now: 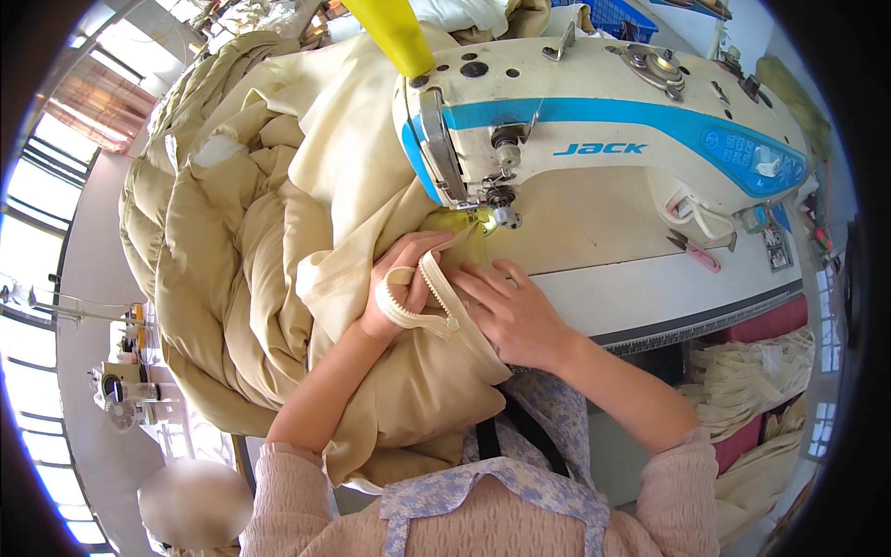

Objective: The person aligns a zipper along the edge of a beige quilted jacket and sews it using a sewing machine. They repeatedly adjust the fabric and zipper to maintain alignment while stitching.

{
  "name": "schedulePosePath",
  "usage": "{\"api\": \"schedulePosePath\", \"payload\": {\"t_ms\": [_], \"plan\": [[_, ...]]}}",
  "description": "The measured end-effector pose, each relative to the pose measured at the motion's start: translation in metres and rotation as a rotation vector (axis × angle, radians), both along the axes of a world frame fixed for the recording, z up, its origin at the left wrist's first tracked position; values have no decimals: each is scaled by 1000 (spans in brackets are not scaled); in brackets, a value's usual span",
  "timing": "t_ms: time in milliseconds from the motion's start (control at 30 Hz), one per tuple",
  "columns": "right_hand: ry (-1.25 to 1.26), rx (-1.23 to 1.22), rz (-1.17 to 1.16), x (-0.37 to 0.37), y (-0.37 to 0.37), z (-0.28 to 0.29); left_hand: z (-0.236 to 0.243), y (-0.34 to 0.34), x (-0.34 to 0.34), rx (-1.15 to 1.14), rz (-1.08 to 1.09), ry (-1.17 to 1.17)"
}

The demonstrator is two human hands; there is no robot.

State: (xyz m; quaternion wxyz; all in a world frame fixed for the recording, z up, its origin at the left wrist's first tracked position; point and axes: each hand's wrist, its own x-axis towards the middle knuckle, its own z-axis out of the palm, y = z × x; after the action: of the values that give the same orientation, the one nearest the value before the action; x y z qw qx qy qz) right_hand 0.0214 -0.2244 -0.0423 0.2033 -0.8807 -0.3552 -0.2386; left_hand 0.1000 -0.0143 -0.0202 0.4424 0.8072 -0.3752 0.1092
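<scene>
A beige padded jacket (232,278) spreads over the left of the sewing table and down across my lap. An off-white zipper (440,288) with coarse teeth runs along its edge and loops over my left hand (397,290). That hand is closed on the cloth just left of the presser foot, its fingertips partly hidden by folds. My right hand (513,314) rests palm down at the fabric's right side, fingers stretched out and apart, thumb hidden. Both hands are in front of the lit needle area of the white-and-blue sewing machine (594,121). The needle tip is too small to make out.
Pink-handled thread snips (696,251) lie on the machine bed at right. A ruler strip (705,317) edges the table front. Pale cut pieces (756,376) are stacked at lower right. A yellow-green tube (394,37) rises by the machine head; a blue basket (608,17) stands behind.
</scene>
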Motion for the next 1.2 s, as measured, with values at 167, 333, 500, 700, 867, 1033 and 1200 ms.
{"api": "schedulePosePath", "payload": {"t_ms": [167, 333, 500, 700, 867, 1033, 1200], "plan": [[5, 19, -54, -14, 2, -10, 15, -8, 9, 116, -86, -119], [70, -14, -44, -17, -2, -6, 8, -19, 4, 373, -129, -402], [62, 36, -58, -17, -5, -5, 4, -18, 3, 378, -141, -418], [81, 47, -46, -15, -4, 0, 2, -21, 5, 368, -136, -439], [83, 24, -51, -11, -6, 3, -2, -22, 9, 348, -141, -448], [37, -8, -70, 9, -8, 3, -7, -21, 32, 328, -146, -454], [20, 2, -61, 15, -11, 0, -6, -19, 36, 318, -171, -425]]}}
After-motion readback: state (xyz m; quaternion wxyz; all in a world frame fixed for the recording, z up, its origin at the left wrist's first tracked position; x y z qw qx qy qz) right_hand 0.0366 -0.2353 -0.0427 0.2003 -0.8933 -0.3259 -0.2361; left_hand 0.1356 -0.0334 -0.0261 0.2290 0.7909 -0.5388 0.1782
